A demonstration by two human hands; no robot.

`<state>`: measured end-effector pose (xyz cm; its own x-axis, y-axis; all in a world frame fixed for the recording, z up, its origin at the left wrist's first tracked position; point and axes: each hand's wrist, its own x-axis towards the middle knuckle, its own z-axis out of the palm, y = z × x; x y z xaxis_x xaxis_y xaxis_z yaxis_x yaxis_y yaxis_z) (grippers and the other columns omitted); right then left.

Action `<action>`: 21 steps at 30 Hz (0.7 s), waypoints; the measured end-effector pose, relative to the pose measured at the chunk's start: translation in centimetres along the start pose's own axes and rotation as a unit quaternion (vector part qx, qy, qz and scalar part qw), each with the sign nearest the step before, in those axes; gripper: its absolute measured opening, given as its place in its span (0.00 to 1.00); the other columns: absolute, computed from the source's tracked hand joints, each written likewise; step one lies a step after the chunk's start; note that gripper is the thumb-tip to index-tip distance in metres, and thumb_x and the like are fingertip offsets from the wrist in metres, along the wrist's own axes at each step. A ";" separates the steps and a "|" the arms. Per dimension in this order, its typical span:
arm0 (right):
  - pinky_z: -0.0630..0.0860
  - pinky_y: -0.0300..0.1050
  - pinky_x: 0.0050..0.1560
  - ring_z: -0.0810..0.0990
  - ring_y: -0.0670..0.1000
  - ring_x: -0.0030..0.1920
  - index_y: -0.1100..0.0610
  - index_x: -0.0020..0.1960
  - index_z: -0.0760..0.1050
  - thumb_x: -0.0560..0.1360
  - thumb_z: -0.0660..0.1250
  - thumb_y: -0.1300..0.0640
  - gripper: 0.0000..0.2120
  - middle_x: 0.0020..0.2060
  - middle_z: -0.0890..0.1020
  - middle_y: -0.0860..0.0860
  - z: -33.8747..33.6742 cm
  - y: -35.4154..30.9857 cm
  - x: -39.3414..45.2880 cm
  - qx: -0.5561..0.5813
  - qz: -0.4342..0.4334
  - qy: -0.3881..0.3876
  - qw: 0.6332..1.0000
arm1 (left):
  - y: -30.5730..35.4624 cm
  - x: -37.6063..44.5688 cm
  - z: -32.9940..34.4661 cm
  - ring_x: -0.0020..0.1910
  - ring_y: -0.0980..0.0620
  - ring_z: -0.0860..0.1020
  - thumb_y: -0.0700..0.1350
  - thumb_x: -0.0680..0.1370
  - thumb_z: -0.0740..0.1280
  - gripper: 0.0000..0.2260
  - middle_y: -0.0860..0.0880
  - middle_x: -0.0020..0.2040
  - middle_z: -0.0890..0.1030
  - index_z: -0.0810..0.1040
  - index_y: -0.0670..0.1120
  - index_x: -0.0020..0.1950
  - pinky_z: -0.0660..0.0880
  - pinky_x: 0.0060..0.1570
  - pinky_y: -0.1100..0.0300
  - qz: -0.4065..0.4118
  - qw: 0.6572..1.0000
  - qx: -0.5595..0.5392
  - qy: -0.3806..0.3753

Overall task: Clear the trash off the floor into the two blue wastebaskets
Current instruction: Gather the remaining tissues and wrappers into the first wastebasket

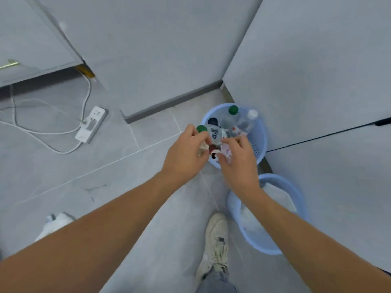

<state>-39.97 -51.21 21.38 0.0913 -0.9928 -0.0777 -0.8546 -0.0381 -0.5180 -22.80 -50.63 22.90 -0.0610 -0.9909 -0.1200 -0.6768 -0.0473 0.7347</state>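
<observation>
Hands | left hand point(184, 153) pinches crumpled paper point(202, 148) | right hand point(237, 157) grips wrapper point(226, 150) (over perforated basket point(259, 142))

Left hand point(183, 154) and right hand point(238, 161) forward together (fingers curled, pinching)

Pale grey tiles cover the floor point(63, 176), and matching grey panels line the walls point(158, 49). A white power strip point(91, 124) (cables trailing leftward) is seen left of the dark skirting board point(173, 100).
</observation>
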 end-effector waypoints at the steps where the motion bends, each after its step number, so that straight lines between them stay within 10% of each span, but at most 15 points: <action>1: 0.77 0.54 0.53 0.76 0.56 0.55 0.56 0.58 0.78 0.75 0.72 0.59 0.13 0.55 0.74 0.52 -1.0 1.6 0.7 0.002 0.015 0.005 1.000 | 1.2 1.0 1.2 0.43 0.52 0.75 0.45 0.76 0.71 0.08 0.54 0.51 0.69 0.77 0.53 0.53 0.78 0.40 0.51 0.006 1.000 0.001 -0.008; 11: 0.75 0.57 0.57 0.71 0.59 0.60 0.55 0.66 0.75 0.73 0.74 0.56 0.22 0.60 0.74 0.55 -4.5 7.6 5.5 -0.045 0.033 -0.071 0.996 | 3.8 4.7 5.4 0.53 0.48 0.79 0.49 0.77 0.71 0.17 0.53 0.62 0.76 0.77 0.52 0.66 0.79 0.45 0.49 0.002 0.995 0.090 -0.047; 21: 0.76 0.53 0.51 0.77 0.57 0.53 0.57 0.57 0.77 0.73 0.70 0.61 0.13 0.52 0.76 0.53 7.2 -7.1 -4.0 -0.020 -0.129 -0.116 0.985 | -10.2 -11.1 -5.9 0.45 0.56 0.79 0.57 0.78 0.67 0.11 0.58 0.48 0.79 0.77 0.57 0.59 0.77 0.42 0.58 -0.139 0.983 0.123 0.006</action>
<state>-30.61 -46.12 19.25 0.4181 -0.8970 -0.1438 -0.8068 -0.2938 -0.5126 -10.91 -39.92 20.67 0.1584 -0.9456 -0.2841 -0.8226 -0.2856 0.4917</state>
